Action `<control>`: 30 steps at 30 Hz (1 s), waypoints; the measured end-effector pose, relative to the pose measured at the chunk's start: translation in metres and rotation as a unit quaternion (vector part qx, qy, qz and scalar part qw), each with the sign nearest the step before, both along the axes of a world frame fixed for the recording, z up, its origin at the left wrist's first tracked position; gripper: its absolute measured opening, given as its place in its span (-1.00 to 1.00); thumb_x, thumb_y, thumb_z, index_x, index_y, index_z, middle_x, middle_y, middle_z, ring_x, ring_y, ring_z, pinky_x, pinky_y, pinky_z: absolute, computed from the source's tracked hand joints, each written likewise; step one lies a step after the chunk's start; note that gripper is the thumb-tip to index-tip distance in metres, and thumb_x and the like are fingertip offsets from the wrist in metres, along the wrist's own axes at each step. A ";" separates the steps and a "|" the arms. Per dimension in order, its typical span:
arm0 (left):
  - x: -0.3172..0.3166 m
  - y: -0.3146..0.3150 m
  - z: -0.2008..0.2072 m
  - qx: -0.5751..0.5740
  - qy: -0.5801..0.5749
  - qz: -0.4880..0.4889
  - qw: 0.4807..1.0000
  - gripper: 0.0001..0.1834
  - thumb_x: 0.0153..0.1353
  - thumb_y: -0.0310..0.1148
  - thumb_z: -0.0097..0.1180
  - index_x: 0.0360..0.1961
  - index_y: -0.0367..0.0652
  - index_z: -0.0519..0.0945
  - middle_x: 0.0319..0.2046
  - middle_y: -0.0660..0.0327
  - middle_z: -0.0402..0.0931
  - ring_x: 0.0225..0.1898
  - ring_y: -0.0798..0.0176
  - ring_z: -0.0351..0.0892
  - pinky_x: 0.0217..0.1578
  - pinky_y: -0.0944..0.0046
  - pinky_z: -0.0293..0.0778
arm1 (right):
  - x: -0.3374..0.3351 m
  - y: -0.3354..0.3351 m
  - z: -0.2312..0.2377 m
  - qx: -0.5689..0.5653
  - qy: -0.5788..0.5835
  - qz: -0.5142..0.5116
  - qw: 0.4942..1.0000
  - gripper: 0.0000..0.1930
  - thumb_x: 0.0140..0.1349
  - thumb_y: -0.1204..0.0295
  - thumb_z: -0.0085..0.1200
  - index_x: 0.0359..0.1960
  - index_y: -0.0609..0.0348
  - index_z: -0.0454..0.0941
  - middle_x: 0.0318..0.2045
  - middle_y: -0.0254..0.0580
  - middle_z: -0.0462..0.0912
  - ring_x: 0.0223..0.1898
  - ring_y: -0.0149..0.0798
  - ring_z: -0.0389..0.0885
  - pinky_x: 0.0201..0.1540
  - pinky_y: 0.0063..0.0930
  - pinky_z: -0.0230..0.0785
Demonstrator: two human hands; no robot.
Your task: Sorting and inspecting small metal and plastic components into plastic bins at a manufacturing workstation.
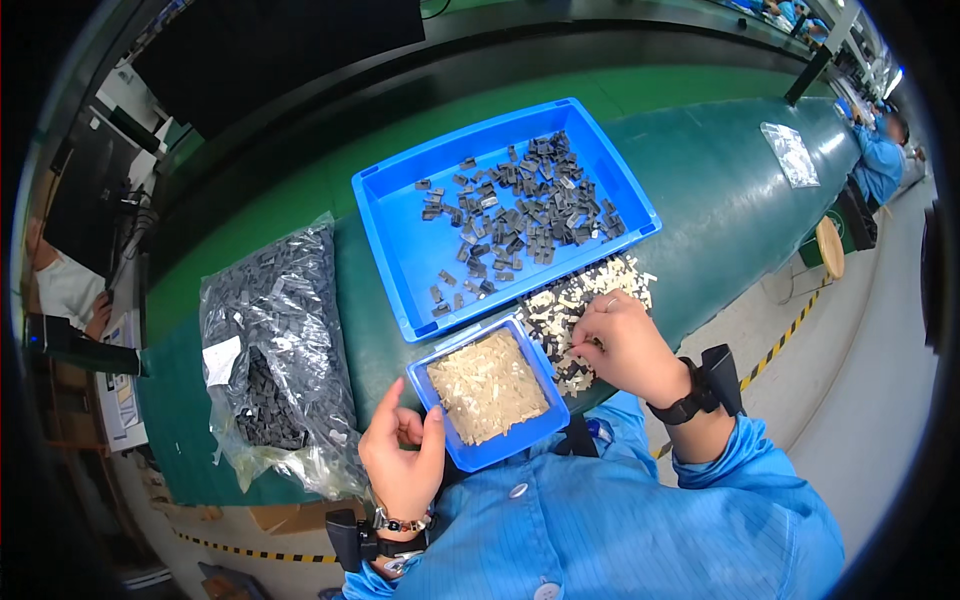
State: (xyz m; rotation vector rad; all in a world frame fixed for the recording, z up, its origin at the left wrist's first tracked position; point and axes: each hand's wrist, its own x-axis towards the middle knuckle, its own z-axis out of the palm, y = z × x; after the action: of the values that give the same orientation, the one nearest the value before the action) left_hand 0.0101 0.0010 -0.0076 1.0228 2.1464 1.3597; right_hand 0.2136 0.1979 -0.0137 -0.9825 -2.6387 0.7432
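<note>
Left hand (405, 455): stood at the left side of the small tray, thumb and forefinger spread apart, the other fingers curled inward; thumb tip at the tray's near-left rim, contact not certain.
Right hand (635, 345): was over the loose heap, palm down, fingers bent and thumb drawn in toward them; could not tell whether a piece was pinched.
Small blue tray (515, 441): lay at the worktop's near edge, between the two hands, just in front of the person; turned slightly askew.
Beige pieces (487, 385): small, slim, spread across most of the small tray's floor.
Loose heap (600, 285): beige bits mixed with dark ones, directly on the worktop, right of the small tray and close by the big tray's near edge.
Big blue tray (400, 230): sat on the far side of the small one, its near-left corner close to it.
Dark parts (550, 205): blocky, crowded toward the right half of the big tray, scattered thinner to the left.
Clear bag (290, 300): bulged with dark parts, left of both trays; white label (221, 360) on its left side.
Worktop (700, 200): green, slightly glossy.
Clear packet (790, 155): lay flat, far right.
Co-worker (880, 165): in blue, beyond the packet.
</note>
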 end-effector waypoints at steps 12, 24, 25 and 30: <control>0.022 0.021 0.033 0.087 -0.081 -0.175 0.977 -0.80 0.12 -0.57 0.26 -0.20 -0.34 0.65 -0.32 0.07 0.62 -0.35 0.24 0.63 -0.32 0.35 0.52 | -0.033 -0.052 0.048 -0.163 0.280 0.102 0.940 -0.89 0.06 0.64 0.20 -0.34 0.27 0.65 -0.41 -0.13 0.64 -0.38 -0.12 0.60 -0.33 -0.36 0.46; 0.019 0.015 0.026 0.070 0.013 -0.161 0.984 -0.95 0.16 -0.62 0.16 -0.34 -0.36 0.62 -0.39 0.09 0.61 -0.42 0.26 0.61 -0.39 0.35 0.49 | -0.047 -0.065 0.043 0.027 0.200 0.136 0.970 -0.85 -0.03 0.53 0.20 -0.36 0.13 0.64 -0.37 -0.30 0.57 -0.27 -0.18 0.52 -0.22 -0.31 0.35; 0.018 0.015 0.026 0.069 0.012 -0.161 0.984 -0.95 0.16 -0.62 0.16 -0.34 -0.36 0.62 -0.39 0.09 0.61 -0.42 0.26 0.61 -0.39 0.35 0.49 | -0.047 -0.066 0.044 0.055 0.178 0.144 0.972 -0.85 -0.05 0.52 0.18 -0.37 0.13 0.63 -0.36 -0.30 0.56 -0.26 -0.18 0.51 -0.20 -0.32 0.33; 0.016 0.017 0.028 0.048 0.054 -0.178 0.981 -0.94 0.10 -0.60 0.13 -0.37 -0.30 0.61 -0.41 0.06 0.58 -0.40 0.00 0.59 -0.36 0.18 0.49 | -0.050 -0.066 0.039 0.067 0.168 0.150 0.972 -0.87 -0.07 0.53 0.15 -0.41 0.15 0.61 -0.36 -0.26 0.56 -0.24 -0.16 0.51 -0.19 -0.31 0.32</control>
State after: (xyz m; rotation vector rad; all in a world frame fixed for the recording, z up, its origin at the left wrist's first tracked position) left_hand 0.0257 0.0178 0.0199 1.4662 1.8657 1.2673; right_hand 0.1634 0.1322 0.0254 -0.3831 -2.5163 0.7081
